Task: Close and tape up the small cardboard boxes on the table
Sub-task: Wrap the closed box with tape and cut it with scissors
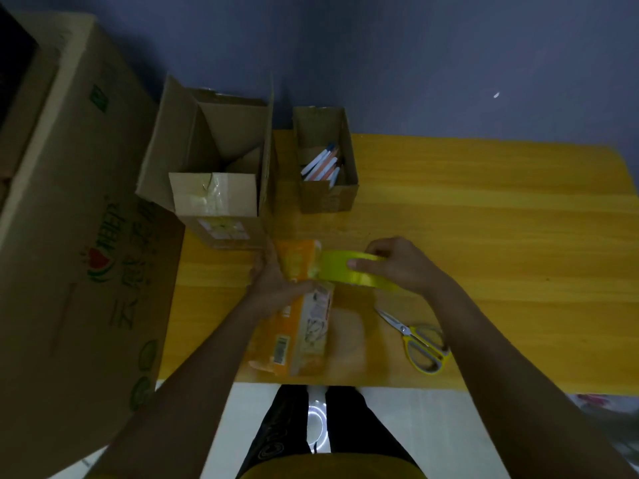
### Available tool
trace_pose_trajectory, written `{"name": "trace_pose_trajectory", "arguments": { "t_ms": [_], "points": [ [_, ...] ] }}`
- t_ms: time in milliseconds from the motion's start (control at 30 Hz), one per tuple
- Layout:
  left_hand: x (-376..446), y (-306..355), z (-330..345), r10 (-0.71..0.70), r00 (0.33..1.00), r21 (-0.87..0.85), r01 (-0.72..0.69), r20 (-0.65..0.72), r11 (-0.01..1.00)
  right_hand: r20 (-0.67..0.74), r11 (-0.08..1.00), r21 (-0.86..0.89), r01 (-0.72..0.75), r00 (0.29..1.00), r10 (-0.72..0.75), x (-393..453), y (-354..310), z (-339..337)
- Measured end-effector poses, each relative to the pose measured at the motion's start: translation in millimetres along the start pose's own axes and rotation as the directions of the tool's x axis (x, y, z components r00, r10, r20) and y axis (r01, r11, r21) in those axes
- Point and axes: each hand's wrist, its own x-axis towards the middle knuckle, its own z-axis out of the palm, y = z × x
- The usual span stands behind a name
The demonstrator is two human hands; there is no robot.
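Note:
A small orange printed box (304, 326) lies lengthwise on the yellow wooden table (484, 236), near its front edge. My left hand (276, 281) grips the box around its far end, thumb across the top. My right hand (397, 264) holds a roll of yellow tape (342, 269) against that same end of the box, thumb on the roll's outer face and fingers over its top. Behind stand an open brown cardboard box (221, 174) with raised flaps and a smaller open cardboard box (325, 195) with pens inside.
Yellow-handled scissors (415, 340) lie on the table right of the orange box. A big printed cardboard carton (76, 236) fills the left side beside the table. A blue wall rises behind. My legs and white floor show below the table's front edge.

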Motion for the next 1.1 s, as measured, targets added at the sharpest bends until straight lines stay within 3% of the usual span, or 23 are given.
{"name": "trace_pose_trajectory", "arguments": {
  "t_ms": [67,200,267,333,400,467,567,633,700,800,900,1100],
  "points": [
    [5.2,-14.0,-13.8,0.01,1.0,-0.181,-0.004,0.028,0.984,0.034,0.991,0.108,0.085,0.995,-0.089,-2.4,-16.1,0.9],
    [-2.1,-32.1,-5.7,-0.02,0.999,-0.543,0.039,0.041,0.839,0.035,0.953,-0.087,0.289,0.957,-0.287,19.2,-66.2,21.6],
    [-3.6,-39.7,-3.1,0.005,1.0,-0.501,-0.008,-0.009,0.866,0.088,0.927,-0.207,0.314,0.949,-0.302,29.0,-87.4,29.1],
    [-2.2,-41.5,-12.7,0.131,0.987,-0.32,-0.154,-0.093,0.935,0.132,0.916,-0.261,0.305,0.951,-0.279,35.2,-99.4,34.1],
    [-3.4,-40.6,-25.6,0.331,0.941,-0.341,-0.334,-0.07,0.879,0.153,0.902,-0.307,0.303,0.951,-0.267,35.8,-106.1,39.5],
    [-8.8,-37.3,-28.9,0.416,0.909,-0.44,-0.386,-0.032,0.81,0.163,0.908,-0.295,0.299,0.952,-0.26,34.9,-105.7,40.9],
    [-8.8,-43.6,-31.5,0.361,0.933,-0.502,-0.318,-0.013,0.804,0.168,0.961,-0.148,0.232,0.964,-0.207,34.4,-104.6,43.8],
    [-5.4,-53.4,-35.7,0.32,0.947,-0.496,-0.259,0.04,0.829,0.169,0.966,-0.139,0.219,0.966,-0.195,35.3,-103.6,44.5],
    [-2.7,-64.9,-40.4,0.276,0.956,-0.477,-0.198,0.098,0.856,0.14,0.935,-0.273,0.228,0.971,-0.196,37.6,-95.6,37.1],
    [-2.9,-70.6,-42.2,0.232,0.961,-0.458,-0.142,0.147,0.878,0.026,0.769,-0.639,0.028,1.0,-0.015,42.3,-67.1,13.2],
    [-1.1,-64.3,-39.2,0.237,0.948,-0.438,-0.125,0.212,0.89,0.027,0.783,-0.614,-0.093,0.99,0.139,46.9,-35.6,7.0],
    [-0.5,-64.4,-42.0,0.21,0.953,-0.425,-0.102,0.217,0.899,0.057,0.769,-0.63,-0.106,0.982,0.182,64.2,-21.3,14.3]
  ]
}}
